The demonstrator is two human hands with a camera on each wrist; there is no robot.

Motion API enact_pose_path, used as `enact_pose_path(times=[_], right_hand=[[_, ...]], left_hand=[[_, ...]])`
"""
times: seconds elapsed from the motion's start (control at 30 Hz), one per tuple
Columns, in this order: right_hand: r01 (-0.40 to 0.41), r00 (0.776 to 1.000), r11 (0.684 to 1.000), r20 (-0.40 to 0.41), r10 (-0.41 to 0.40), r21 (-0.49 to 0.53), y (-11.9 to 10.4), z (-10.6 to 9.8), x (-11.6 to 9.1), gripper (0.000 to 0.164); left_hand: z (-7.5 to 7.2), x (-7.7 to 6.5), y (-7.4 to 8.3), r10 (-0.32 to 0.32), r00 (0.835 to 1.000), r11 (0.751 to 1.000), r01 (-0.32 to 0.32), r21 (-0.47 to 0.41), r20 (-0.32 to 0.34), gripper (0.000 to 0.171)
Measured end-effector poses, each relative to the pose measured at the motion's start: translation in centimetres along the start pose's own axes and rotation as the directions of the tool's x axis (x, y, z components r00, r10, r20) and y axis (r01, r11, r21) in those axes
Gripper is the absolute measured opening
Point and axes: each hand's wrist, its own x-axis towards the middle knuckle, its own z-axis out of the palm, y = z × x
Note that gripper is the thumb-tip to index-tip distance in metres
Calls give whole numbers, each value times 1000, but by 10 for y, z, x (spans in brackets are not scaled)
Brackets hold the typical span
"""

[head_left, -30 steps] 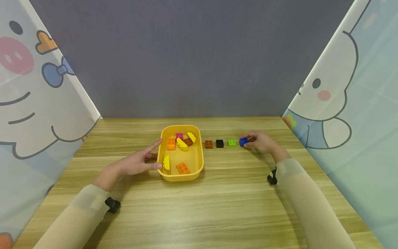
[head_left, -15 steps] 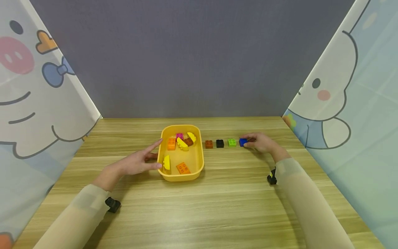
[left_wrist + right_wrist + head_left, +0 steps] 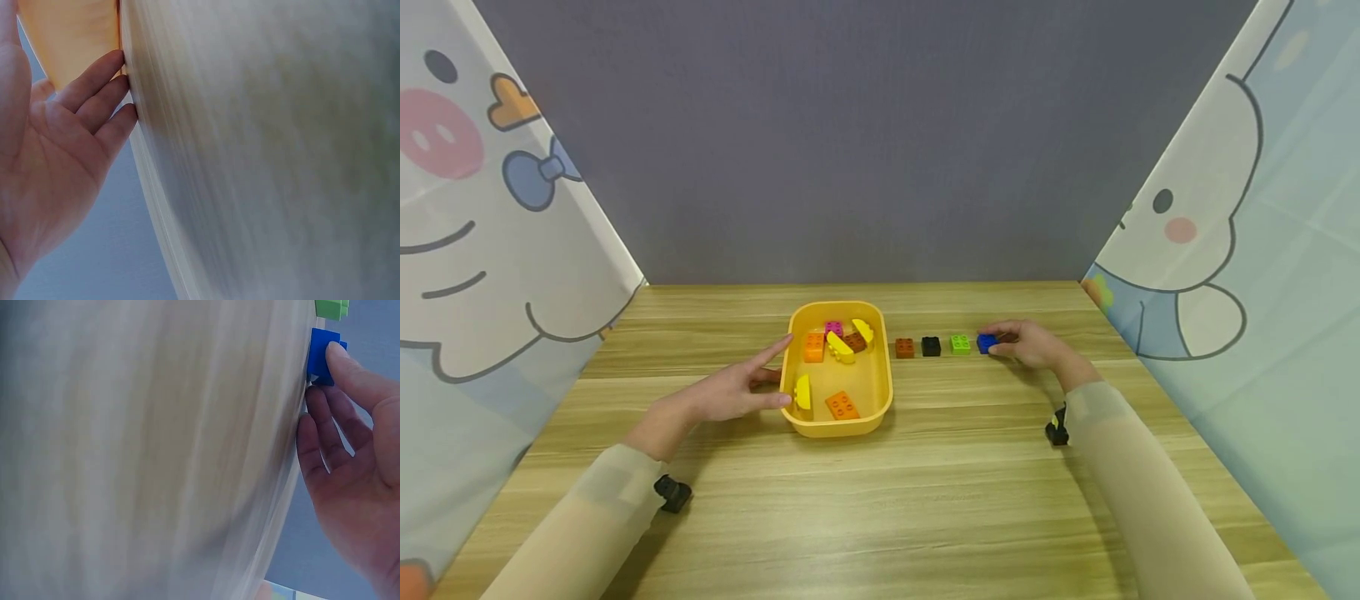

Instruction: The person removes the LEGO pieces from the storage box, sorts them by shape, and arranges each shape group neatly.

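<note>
At the right end of a row of toy building bricks, my right hand (image 3: 1030, 343) pinches a blue brick (image 3: 986, 342) between thumb and fingers. In the right wrist view the blue brick (image 3: 322, 356) stands on the table, the thumb against its side. Left of it in the row are a lime green brick (image 3: 959, 343), a black brick (image 3: 931, 346) and a reddish-brown brick (image 3: 904, 347). My left hand (image 3: 726, 393), fingers extended, touches the left side of a yellow bin (image 3: 886, 392). In the left wrist view the fingertips lie by the bin's wall (image 3: 75, 37).
Inside the bin lie orange bricks (image 3: 842, 406), yellow curved pieces (image 3: 802, 392), a dark brown brick (image 3: 854, 342) and a magenta brick (image 3: 833, 328). A grey panel (image 3: 865, 150) rises behind the wooden table (image 3: 880, 508); cartoon-printed cloths (image 3: 1262, 250) flank it.
Almost nothing differs. The right hand stays at the blue brick, which sits very slightly further left relative to the green one; the left hand keeps its place at the bin.
</note>
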Motion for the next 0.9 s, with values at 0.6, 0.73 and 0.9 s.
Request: enact_pose_path(times=[0.6, 0.73, 0.9], right_hand=[[-46, 999, 987, 25, 42, 154, 10, 2, 0, 55], [-47, 999, 982, 28, 43, 180, 11, 2, 0, 56], [-45, 999, 983, 28, 40, 179, 12, 2, 1, 55]], left_hand=[[1, 1, -3, -1, 1000, 1000, 1, 3, -8, 105], [1, 2, -4, -3, 1000, 1000, 3, 4, -10, 105], [1, 2, -3, -3, 1000, 1000, 3, 8, -12, 104]])
